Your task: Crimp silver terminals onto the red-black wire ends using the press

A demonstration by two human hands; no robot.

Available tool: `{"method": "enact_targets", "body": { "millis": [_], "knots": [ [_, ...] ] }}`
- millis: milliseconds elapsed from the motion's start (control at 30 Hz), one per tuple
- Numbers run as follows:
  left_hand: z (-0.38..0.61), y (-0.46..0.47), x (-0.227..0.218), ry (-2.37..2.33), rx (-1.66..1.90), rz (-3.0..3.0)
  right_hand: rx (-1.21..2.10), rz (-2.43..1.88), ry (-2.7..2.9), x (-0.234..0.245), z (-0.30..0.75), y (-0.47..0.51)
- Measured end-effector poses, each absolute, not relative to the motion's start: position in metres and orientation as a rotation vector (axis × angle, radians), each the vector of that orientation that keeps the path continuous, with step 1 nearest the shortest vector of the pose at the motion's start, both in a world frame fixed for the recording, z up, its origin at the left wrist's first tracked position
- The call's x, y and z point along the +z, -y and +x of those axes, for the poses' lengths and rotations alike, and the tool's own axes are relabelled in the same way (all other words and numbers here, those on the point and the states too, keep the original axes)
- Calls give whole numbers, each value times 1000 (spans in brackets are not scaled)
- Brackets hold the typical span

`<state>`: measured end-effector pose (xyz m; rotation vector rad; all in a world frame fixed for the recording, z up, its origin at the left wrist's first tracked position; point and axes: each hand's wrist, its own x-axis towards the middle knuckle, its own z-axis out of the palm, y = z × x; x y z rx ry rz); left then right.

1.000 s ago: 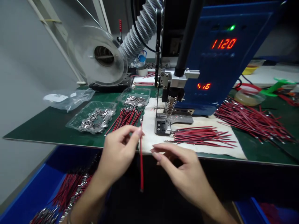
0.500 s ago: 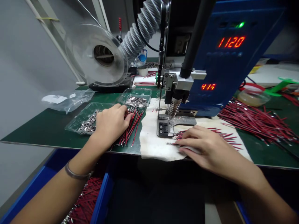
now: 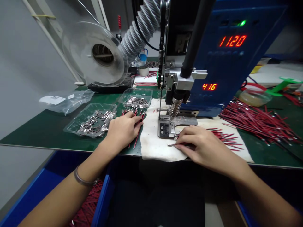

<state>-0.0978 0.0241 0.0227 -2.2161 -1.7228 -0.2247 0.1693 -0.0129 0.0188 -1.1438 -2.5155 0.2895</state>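
Red-and-black thin wires in a loose bundle (image 3: 129, 111) are noted just left of centre in the frame, laid on the dark green table (image 3: 47, 129) and partly covered by the left hand (image 3: 124, 127). Whether that hand's fingers are closed on any of them cannot be told. The two hands are set well apart. By the right hand (image 3: 201, 142), right of centre, a single wire tipped with a silver metal terminal (image 3: 170, 145) is pinched between thumb and fingers over a white cloth (image 3: 158, 151); further red wires (image 3: 224, 137) are spread on the cloth, partly hidden by the hand. A clear plastic tray (image 3: 94, 108) of small metal parts (image 3: 94, 123) is placed beside the left hand. A blue machine housing (image 3: 220, 63) with lit red digits (image 3: 233, 41) is seen at upper right, and a larger heap of red wires (image 3: 258, 121) is found at the right edge.
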Motion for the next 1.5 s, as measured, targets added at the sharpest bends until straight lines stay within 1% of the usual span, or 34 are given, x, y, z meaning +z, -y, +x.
{"method": "enact_targets", "body": {
  "millis": [200, 333, 400, 500, 567, 700, 767, 933, 1067, 1167, 1233, 1300, 1400, 1500],
  "knots": [
    [-100, -22, 21, 1693, -227, -2249, 311, -1075, 2610, 37, 176, 8],
    [-101, -15, 25, 1674, -243, -2237, 331, -988, 2710, 63, 183, -5],
    [-102, -7, 28, 1688, -255, -2217, 409, -963, 2791, 76, 186, -17],
    [-105, 9, 32, 1682, -332, -2197, 613, -1029, 2927, 93, 191, -39],
    [-108, 23, 31, 1643, -471, -2180, 787, -1029, 2959, 96, 195, -52],
    [-116, 50, 15, 1526, -783, -2287, 1204, -979, 2858, 84, 199, -67],
    [-119, 60, 3, 1468, -822, -2349, 1301, -948, 2703, 73, 200, -67],
    [-125, 65, -17, 1561, -573, -2334, 1104, -852, 2442, 47, 200, -61],
    [-125, 60, -17, 1538, -482, -2374, 925, -811, 2422, 38, 199, -61],
    [-125, 53, -3, 1558, -522, -2364, 778, -762, 2395, 36, 199, -62],
    [-126, 41, 14, 1634, -593, -2249, 706, -727, 2388, 35, 200, -62],
    [-127, 22, 33, 1715, -590, -2102, 642, -691, 2385, 35, 200, -62],
    [-130, -18, 55, 1850, -400, -2169, 558, -643, 2380, 34, 200, -61],
    [-129, -54, 63, 1939, -178, -2267, 528, -610, 2393, 32, 200, -61]
  ]
}}
